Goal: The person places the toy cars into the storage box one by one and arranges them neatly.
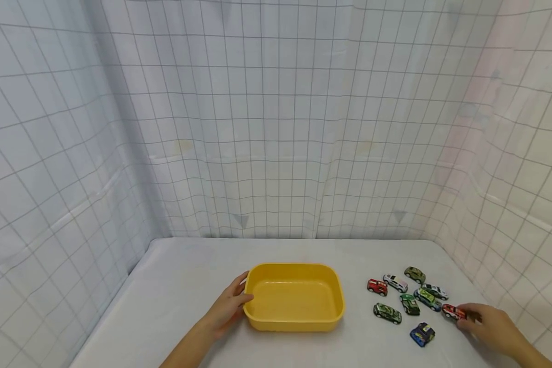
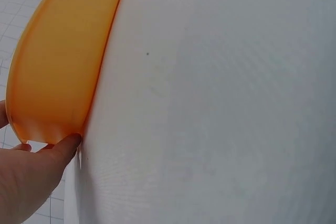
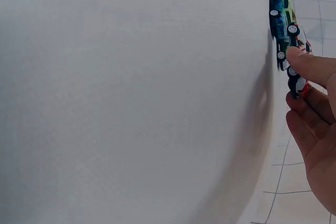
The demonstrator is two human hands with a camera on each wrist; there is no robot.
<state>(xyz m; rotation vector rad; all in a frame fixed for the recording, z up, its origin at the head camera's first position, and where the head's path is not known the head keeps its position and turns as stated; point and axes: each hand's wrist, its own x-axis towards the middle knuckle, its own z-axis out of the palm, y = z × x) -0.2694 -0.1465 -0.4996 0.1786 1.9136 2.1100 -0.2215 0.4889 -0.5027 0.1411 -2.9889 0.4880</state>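
From the head view, the right hand sits at the lower right of the frame with its fingertips closing on a small red toy car, the outermost of a loose cluster of toy cars on the white table. The left hand, left of centre, holds the near left corner of an empty yellow plastic tray, thumb over the rim. I judge the car light, hard and smooth, free to roll on its wheels, so the sure hold is a pinch across its two sides rather than a press on the roof.

The left wrist view shows only what the head camera cannot resolve: the tray's outer wall fills the upper left, and a fingertip presses its lowest edge where it meets the table. The rest of that hand is cut off at the lower left, though its contact with the tray is plain.

The right wrist view, along the right edge, brings the pinch close: a fingertip lies over the red car, other fingers curl beneath it, and a blue-green car stands just beyond, nearly touching. The tray is absent here.
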